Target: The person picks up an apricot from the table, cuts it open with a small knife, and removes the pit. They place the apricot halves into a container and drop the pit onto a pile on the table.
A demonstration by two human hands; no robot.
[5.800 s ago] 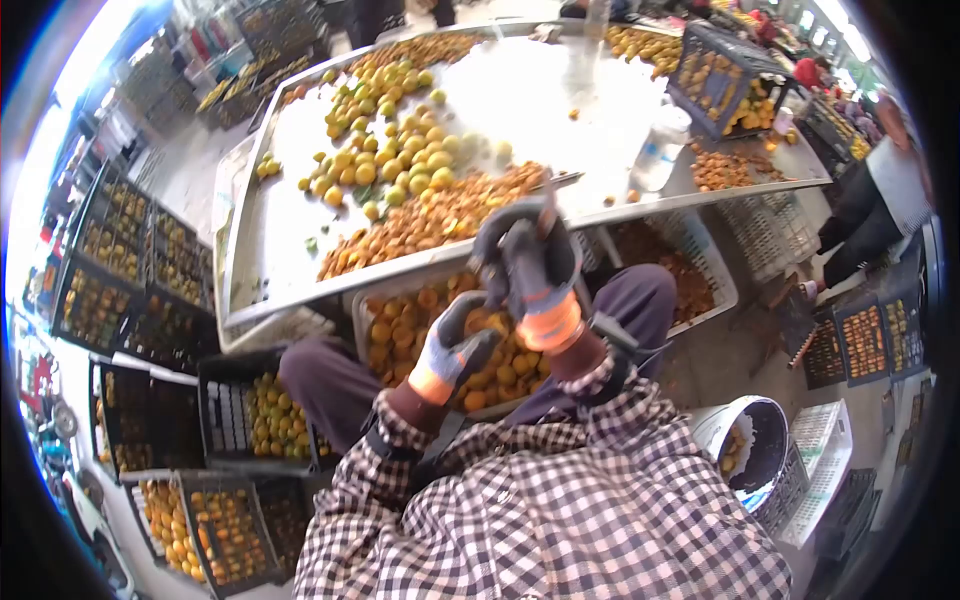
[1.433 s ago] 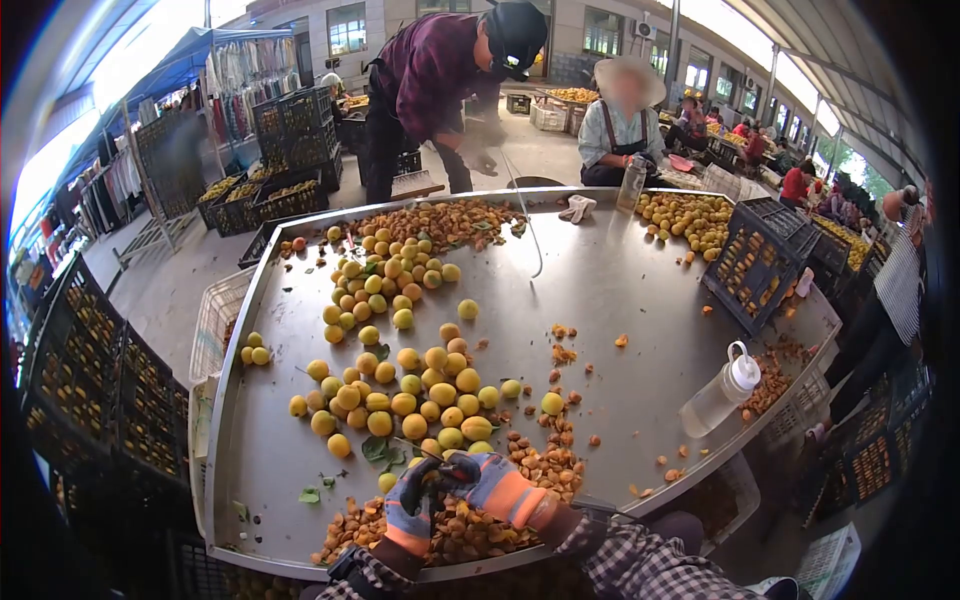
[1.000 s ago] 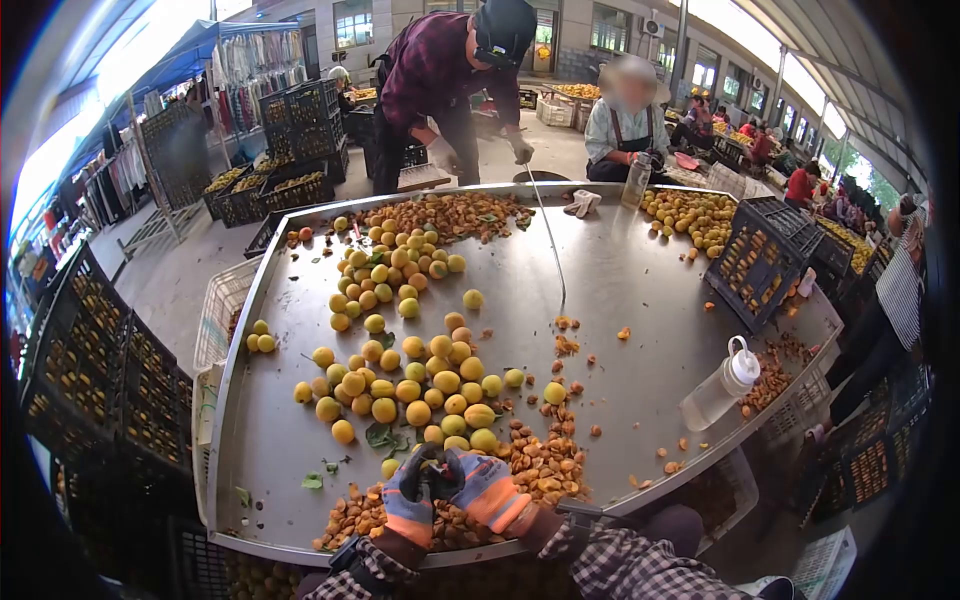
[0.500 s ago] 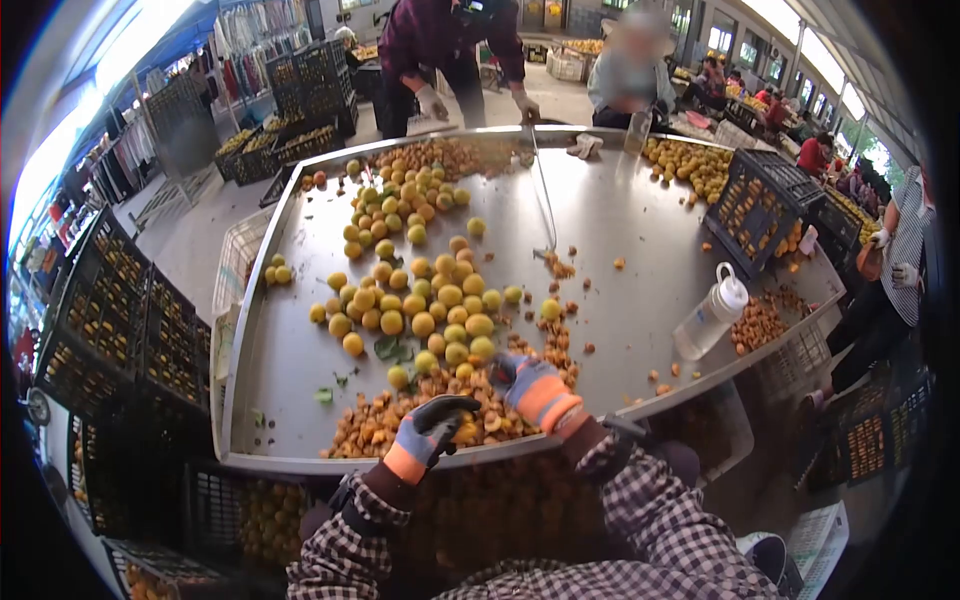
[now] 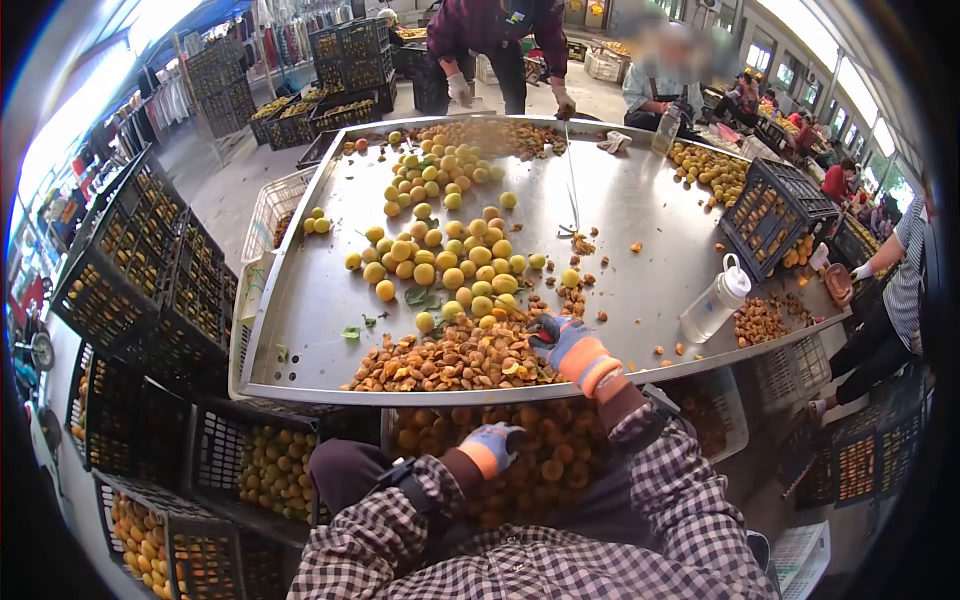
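My left hand (image 5: pixel 492 448), in a blue-grey and orange glove, is below the near table edge, over a container of orange-yellow apricots (image 5: pixel 555 440). Its fingers point down and are mostly hidden. In a matching glove, my right hand (image 5: pixel 568 348) is above the tabletop with curled fingers, at the right end of a heap of brown apricot pits (image 5: pixel 450 362). Whatever those fingers hold cannot be made out. Beyond the heap, many whole yellow-green apricots (image 5: pixel 450 255) lie spread on the metal table (image 5: pixel 310 290).
A clear bottle with a white lid (image 5: pixel 715 300) stands right, beside more pits (image 5: pixel 765 320). A black crate (image 5: pixel 775 215) lies tipped at the right edge. Fruit-filled crates (image 5: pixel 130 270) are stacked left. Across the table a person (image 5: pixel 500 40) holds a long thin tool (image 5: pixel 572 180).
My left hand has moved from the pit heap down below the table edge, over the apricot container. My right hand remains by the heap. The camera view has shifted, showing more below the table.
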